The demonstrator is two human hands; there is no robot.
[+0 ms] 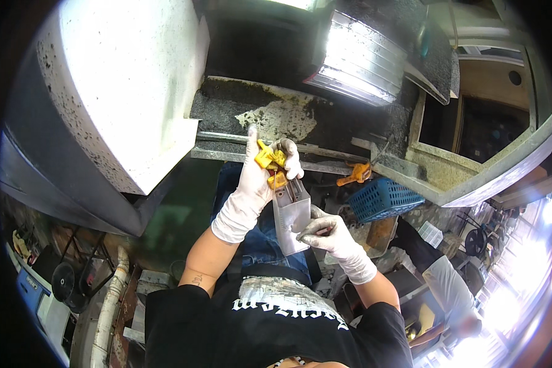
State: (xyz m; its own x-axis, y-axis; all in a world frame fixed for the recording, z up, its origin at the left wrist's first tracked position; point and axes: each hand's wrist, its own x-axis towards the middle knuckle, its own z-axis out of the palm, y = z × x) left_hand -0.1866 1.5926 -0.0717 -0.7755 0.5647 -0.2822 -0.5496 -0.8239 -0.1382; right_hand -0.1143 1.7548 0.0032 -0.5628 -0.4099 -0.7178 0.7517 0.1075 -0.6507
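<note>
Both my hands wear white gloves with smudged fingers. My left hand [256,179], its thumb pointing away from me, closes around the upper end of a grey metal box-shaped part [292,222] and yellow pieces at that end. A bright yellow clamp-like piece [266,157] sticks out between thumb and curled fingers. The part hangs tilted in front of my torso, its open upper end showing dark slots. At its lower right side, my right hand [332,238] is pinched, fingertips against the metal face. Whatever lies between those fingertips, if anything, is hidden.
Beyond my hands runs a dirty machine bed [276,116] with a ridged metal block [362,58]. A large white panel [122,80] stands left. An orange tool [354,174] lies near a blue basket [385,200] on the right. Another person [451,291] is at the lower right.
</note>
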